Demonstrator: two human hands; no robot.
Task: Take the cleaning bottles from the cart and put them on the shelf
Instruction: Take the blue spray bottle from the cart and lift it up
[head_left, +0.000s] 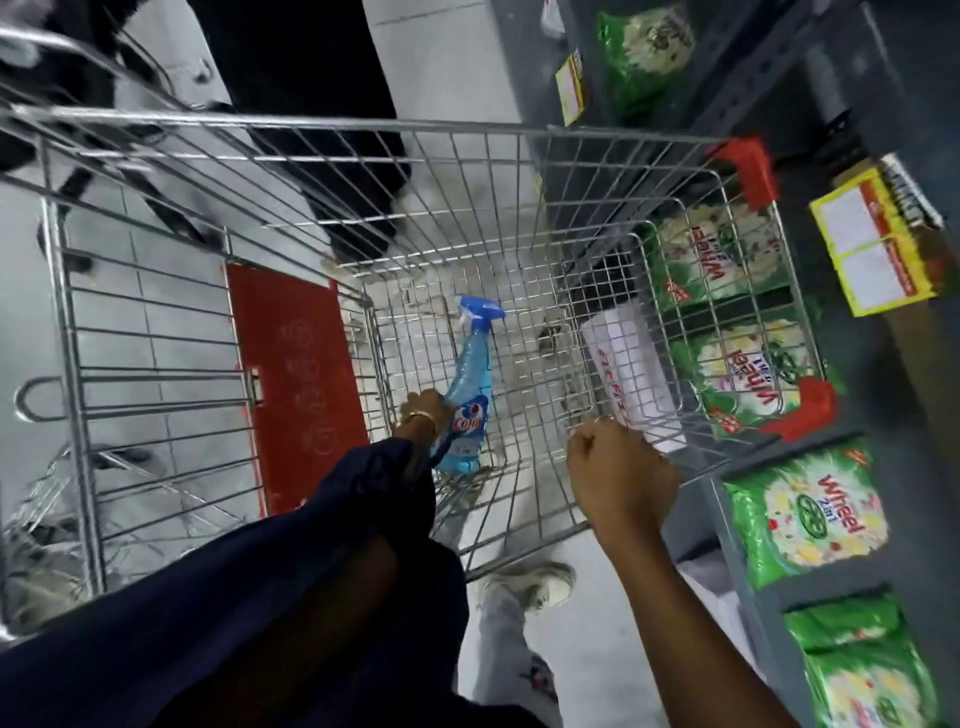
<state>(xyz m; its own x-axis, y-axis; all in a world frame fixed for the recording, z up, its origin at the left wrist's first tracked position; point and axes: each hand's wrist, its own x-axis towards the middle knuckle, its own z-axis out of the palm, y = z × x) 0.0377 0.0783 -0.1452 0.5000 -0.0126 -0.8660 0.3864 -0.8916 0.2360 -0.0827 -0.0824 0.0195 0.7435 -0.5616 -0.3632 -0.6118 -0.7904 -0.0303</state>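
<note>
A blue spray bottle (470, 379) with a blue trigger head lies on the floor of the wire shopping cart (395, 130). My left hand (423, 410), in a dark sleeve, reaches down into the basket and grips the bottle's lower body. My right hand (621, 478) is closed around the cart's near right rim wire. A white bottle-like container with red lettering (628, 364) sits against the cart's right wall; whether it is inside or outside the wires is unclear. The grey metal shelf (748, 525) stands to the right of the cart.
Green detergent packs (805, 514) fill the shelf levels on the right. Yellow price tags (872, 244) hang from the shelf edge. The cart's red child-seat flap (291, 379) is on the left. A person's dark trousers (311, 104) stand beyond the cart. My shoe (535, 582) is on the tiled floor.
</note>
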